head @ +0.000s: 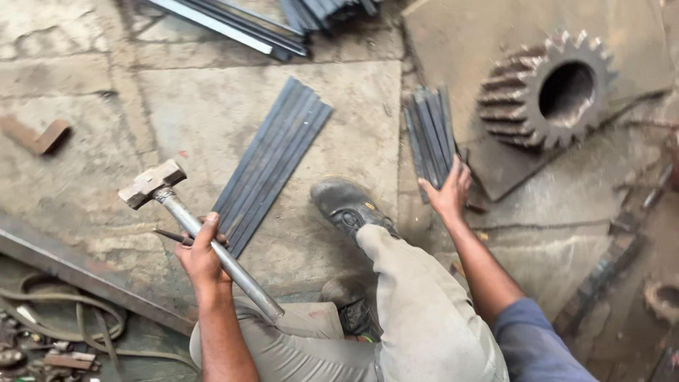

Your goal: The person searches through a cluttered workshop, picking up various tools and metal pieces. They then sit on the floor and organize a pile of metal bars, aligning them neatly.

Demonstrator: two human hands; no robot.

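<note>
I take the long bundle of flat bars as landmark. Left of it I see open concrete floor — only a small rusty bracket lies far out. Right of it a free strip runs until the short bundle; below that strip the boot blocks it. Beyond the short bundle the big gear closes the way.

Matt dark steel strips, rusty gear, hammer prob. bare metal.

Even daylight, soft shadows, sharp.
</note>
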